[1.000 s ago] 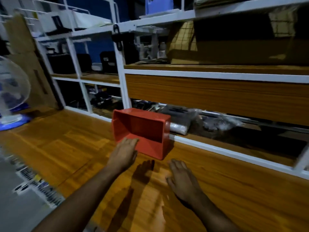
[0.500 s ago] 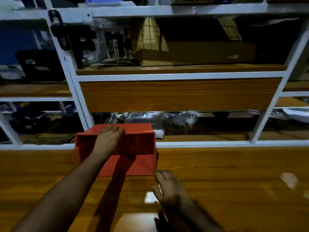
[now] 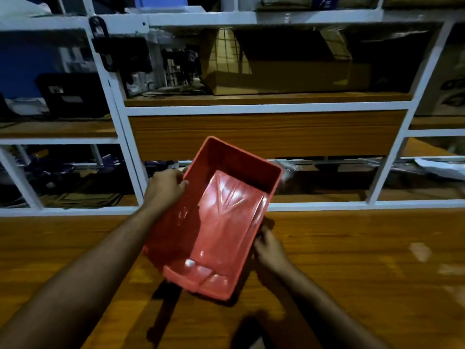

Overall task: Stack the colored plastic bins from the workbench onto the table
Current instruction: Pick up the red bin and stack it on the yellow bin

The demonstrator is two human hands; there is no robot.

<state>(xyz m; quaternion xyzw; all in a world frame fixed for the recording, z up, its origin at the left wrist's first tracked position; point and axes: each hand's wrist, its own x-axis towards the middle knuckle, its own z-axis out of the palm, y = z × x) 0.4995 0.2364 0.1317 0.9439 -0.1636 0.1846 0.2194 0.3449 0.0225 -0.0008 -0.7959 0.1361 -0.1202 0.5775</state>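
One red bin (image 3: 214, 222) is in view, and two hands are on it: the left hand (image 3: 164, 186) at its far left rim and the right hand (image 3: 270, 248) at its near right side. One wooden table (image 3: 352, 260) lies under them. Behind stands one white shelf frame (image 3: 264, 107), with one large cardboard box (image 3: 289, 76) on its upper board and one black padlock (image 3: 99, 27) hanging from a post.

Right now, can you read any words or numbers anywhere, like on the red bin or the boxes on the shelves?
Red bin: no writing shows on it.
Blue-and-white package on the top shelf: white letters, cut off and too blurred to read.
Black case: a pale label, too small to read.
Cardboard box: no readable print.
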